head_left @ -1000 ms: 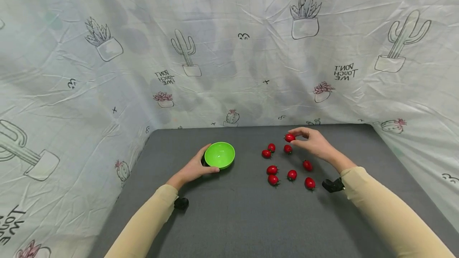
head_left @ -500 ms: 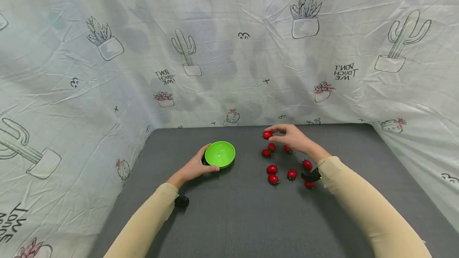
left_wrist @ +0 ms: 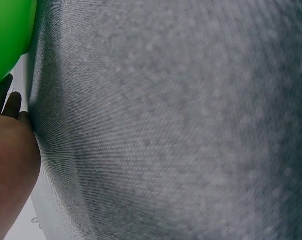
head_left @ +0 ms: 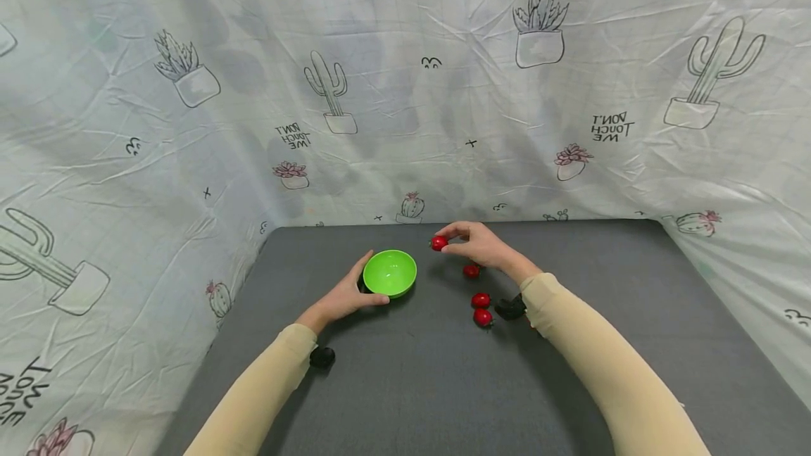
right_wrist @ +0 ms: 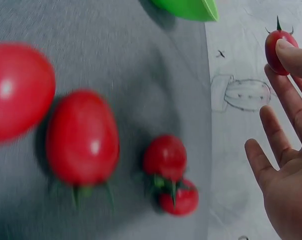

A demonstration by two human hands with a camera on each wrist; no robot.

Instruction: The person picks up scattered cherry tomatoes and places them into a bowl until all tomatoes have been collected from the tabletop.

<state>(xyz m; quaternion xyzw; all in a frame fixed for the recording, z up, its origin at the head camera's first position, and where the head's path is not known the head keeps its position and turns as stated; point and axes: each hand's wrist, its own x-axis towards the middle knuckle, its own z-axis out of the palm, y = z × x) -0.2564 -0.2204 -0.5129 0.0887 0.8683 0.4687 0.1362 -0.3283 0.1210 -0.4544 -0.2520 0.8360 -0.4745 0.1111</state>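
A green bowl [head_left: 389, 274] stands on the grey table with its inside showing bare. My left hand [head_left: 343, 295] holds its left side, thumb along the front and fingers round the back; the bowl's outer wall [left_wrist: 8, 35] fills a corner of the left wrist view. My right hand [head_left: 478, 243] pinches a cherry tomato [head_left: 439, 243] between thumb and fingertips, above the table just right of the bowl. In the right wrist view this cherry tomato [right_wrist: 276, 52] has a green stem end pointing up, and the other fingers are spread.
Several cherry tomatoes lie right of the bowl, among them a front one [head_left: 483, 317], one just behind it [head_left: 481, 300] and one below my right hand [head_left: 471, 271]. My right arm covers others. A cactus-print curtain [head_left: 393, 90] hangs behind the table.
My right hand has carried the pinched cherry tomato leftward, from above the scattered ones to near the bowl. My left hand and the bowl have stayed in place.
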